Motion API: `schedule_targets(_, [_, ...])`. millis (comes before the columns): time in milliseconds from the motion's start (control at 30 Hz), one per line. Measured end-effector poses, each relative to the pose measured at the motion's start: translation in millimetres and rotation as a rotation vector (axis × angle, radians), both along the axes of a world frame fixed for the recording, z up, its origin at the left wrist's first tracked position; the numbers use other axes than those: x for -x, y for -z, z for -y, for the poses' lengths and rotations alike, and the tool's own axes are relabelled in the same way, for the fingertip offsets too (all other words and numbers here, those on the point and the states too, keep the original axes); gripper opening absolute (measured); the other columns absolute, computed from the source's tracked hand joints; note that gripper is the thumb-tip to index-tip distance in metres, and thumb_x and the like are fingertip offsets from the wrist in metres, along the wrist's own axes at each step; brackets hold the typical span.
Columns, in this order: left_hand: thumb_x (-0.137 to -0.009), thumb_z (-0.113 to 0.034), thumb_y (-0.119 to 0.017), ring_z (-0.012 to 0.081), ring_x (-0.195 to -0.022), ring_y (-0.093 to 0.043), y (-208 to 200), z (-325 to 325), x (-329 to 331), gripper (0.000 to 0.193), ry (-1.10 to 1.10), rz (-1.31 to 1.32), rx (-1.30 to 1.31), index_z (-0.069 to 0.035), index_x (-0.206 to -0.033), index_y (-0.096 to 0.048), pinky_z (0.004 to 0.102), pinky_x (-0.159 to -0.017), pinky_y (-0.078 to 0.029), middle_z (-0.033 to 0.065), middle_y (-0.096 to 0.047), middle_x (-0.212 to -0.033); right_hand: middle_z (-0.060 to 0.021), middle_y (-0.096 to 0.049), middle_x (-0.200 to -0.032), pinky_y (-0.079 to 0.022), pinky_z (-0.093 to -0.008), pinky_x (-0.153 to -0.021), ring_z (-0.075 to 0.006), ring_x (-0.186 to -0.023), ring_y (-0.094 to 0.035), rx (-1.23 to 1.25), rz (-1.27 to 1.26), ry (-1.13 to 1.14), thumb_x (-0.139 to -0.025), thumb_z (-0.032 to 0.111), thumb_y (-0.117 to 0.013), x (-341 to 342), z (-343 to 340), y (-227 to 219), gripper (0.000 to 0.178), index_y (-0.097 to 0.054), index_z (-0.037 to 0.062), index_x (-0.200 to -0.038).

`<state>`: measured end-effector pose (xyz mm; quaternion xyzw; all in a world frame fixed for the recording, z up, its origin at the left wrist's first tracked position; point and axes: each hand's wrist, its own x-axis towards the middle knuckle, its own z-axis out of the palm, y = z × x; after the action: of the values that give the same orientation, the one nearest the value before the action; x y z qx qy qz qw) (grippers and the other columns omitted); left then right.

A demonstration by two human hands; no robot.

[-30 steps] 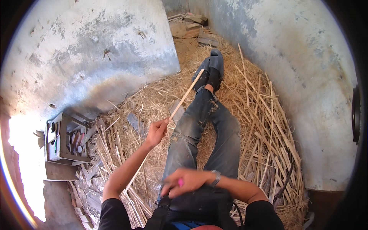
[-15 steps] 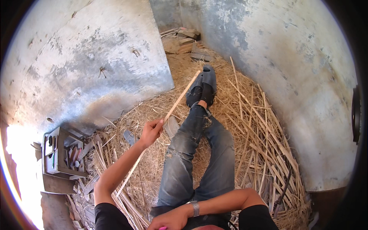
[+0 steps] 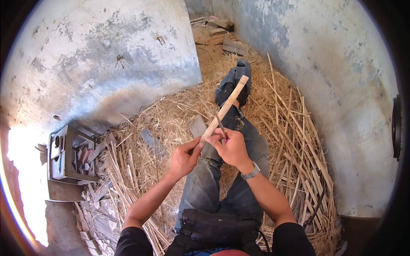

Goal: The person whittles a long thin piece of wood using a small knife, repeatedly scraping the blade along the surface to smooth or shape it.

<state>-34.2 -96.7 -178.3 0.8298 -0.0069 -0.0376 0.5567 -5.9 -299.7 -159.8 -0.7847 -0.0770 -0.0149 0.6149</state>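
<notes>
A long flat pale bamboo strip (image 3: 230,99) slants up and to the right over my outstretched legs. My left hand (image 3: 184,158) grips its lower end between thumb and fingers. My right hand (image 3: 232,148) is closed round a small knife (image 3: 221,125); its narrow dark blade lies against the strip just above the fingers, and a bit of pink shows in the grip. The right thumb rests near the strip's lower part, close to my left fingertips. Most of the knife's handle is hidden in the hand.
Thin shavings (image 3: 171,115) cover the floor round my legs. Several long strips (image 3: 294,153) lie heaped along the right wall, others (image 3: 124,170) at left. A small wooden cabinet (image 3: 70,158) with tools stands at left. Bricks (image 3: 220,30) are stacked at the back corner.
My right hand has come up from my lap to the strip, bringing the knife against it. My left hand and the strip have shifted right and nearer.
</notes>
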Motion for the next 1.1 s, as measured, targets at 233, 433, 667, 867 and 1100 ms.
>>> schedule_targets(233, [-0.106, -0.03, -0.066, 0.0067, -0.056, -0.057, 7, -11, -16, 0.043, -0.115, 0.074, 0.007, 0.004, -0.133, -0.069, 0.0275, -0.053, -0.046, 0.004, -0.067, -0.071, -0.0043, -0.072, -0.075, -0.047, -0.0292, -0.06, -0.0085, -0.063, -0.058, -0.071, 0.055, -0.249, -0.092, 0.003, -0.073, 25, 21, -1, 0.006, -0.078, 0.0, -0.092])
schedule_targets(433, [-0.11, -0.03, -0.06, 0.0036, -0.053, -0.045, 27, -25, -6, 0.043, 0.145, -0.295, 0.274, -0.002, -0.142, -0.065, 0.0235, -0.047, -0.034, -0.0038, -0.05, -0.065, -0.0099, -0.07, -0.079, -0.051, -0.0349, -0.064, -0.0212, -0.067, -0.067, 0.48, 0.122, 0.494, -0.1, 0.017, -0.068, 0, 118, 0, 0.016, -0.071, 0.0026, -0.106])
schedule_targets(667, [-0.111, -0.037, -0.057, 0.0043, -0.051, -0.038, 63, -28, 33, 0.049, 0.062, -0.714, 0.45, -0.009, -0.15, -0.057, 0.0233, -0.045, -0.031, -0.0042, -0.047, -0.072, -0.0151, -0.068, -0.075, -0.051, -0.0418, -0.06, -0.0312, -0.068, -0.071, 0.279, -0.086, 0.116, -0.107, 0.017, -0.058, -3, 78, 64, 0.016, -0.062, 0.0047, -0.098])
schedule_targets(867, [-0.11, -0.036, -0.057, 0.0051, -0.05, -0.039, 67, -20, 33, 0.048, 0.06, -0.723, 0.39, -0.01, -0.151, -0.057, 0.0244, -0.046, -0.033, -0.0048, -0.047, -0.071, -0.0238, -0.065, -0.07, -0.05, -0.0562, -0.058, -0.0469, -0.067, -0.065, 0.601, 0.135, 0.23, -0.107, 0.033, -0.055, -43, 56, 114, 0.035, -0.059, 0.005, -0.085])
schedule_targets(1100, [-0.109, -0.028, -0.061, 0.0046, -0.051, -0.041, 70, -19, 32, 0.043, 0.02, -0.705, 0.423, -0.005, -0.145, -0.062, 0.0234, -0.046, -0.032, -0.0042, -0.05, -0.069, -0.0262, -0.062, -0.066, -0.049, -0.0578, -0.056, -0.0495, -0.063, -0.062, 0.554, 0.203, 0.293, -0.108, 0.035, -0.053, -60, 37, 148, 0.045, -0.059, 0.0028, -0.078])
